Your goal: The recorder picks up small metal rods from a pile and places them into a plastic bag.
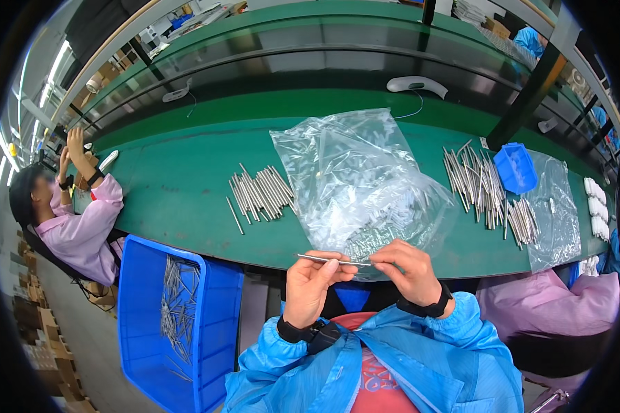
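Rod: thin, straight, silvery metal, lying level at the 6 o'clock edge of the green table, pinched between both hands. Left hand clamps its left end with thumb and fingers; right hand closes on its right end. At 12 o'clock from them lies a clear plastic bag; loose rods sit at 10 o'clock, a blue crate at 8 o'clock

Surface: long green-topped work surface with a dark conveyor belt behind it.
Light: bright ceiling strip lights at left.
Floor: grey concrete floor, cardboard boxes stacked alongside.
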`<state>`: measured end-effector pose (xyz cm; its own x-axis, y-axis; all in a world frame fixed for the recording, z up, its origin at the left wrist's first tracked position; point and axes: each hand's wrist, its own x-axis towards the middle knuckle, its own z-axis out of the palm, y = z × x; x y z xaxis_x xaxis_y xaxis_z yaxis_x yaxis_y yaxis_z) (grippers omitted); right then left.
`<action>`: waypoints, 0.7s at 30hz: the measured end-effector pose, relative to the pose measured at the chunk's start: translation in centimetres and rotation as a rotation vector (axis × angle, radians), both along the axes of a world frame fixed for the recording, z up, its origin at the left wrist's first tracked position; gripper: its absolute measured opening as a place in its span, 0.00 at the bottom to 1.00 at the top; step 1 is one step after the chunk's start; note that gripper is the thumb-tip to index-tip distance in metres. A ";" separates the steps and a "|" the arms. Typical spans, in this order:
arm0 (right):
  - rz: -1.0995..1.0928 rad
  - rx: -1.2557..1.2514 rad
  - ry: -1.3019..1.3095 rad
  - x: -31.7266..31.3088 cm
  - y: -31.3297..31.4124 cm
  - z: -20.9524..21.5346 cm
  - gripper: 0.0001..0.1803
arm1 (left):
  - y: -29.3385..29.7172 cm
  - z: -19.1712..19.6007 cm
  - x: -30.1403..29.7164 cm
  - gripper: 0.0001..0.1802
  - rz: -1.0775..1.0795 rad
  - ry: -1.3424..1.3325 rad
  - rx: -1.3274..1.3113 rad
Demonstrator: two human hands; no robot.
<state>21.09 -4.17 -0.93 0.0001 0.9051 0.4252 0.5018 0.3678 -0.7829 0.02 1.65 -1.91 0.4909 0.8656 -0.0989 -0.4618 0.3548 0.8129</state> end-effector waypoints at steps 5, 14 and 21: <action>0.018 0.021 0.022 -0.2 -0.3 0.2 0.11 | -0.4 -0.2 0.4 0.09 0.009 0.006 -0.006; 0.005 0.156 -0.086 -0.8 -0.4 0.1 0.13 | -1.1 -0.6 0.7 0.07 0.056 0.022 0.026; 0.001 0.145 -0.066 -1.0 -0.7 0.6 0.14 | -1.2 -0.6 0.3 0.07 0.028 -0.001 -0.029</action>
<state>20.13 -4.86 -0.35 -0.0334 0.8341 0.5506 0.5500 0.4753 -0.6867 0.30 0.40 -2.53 0.4664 0.8760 -0.1234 -0.4731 0.3648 0.8019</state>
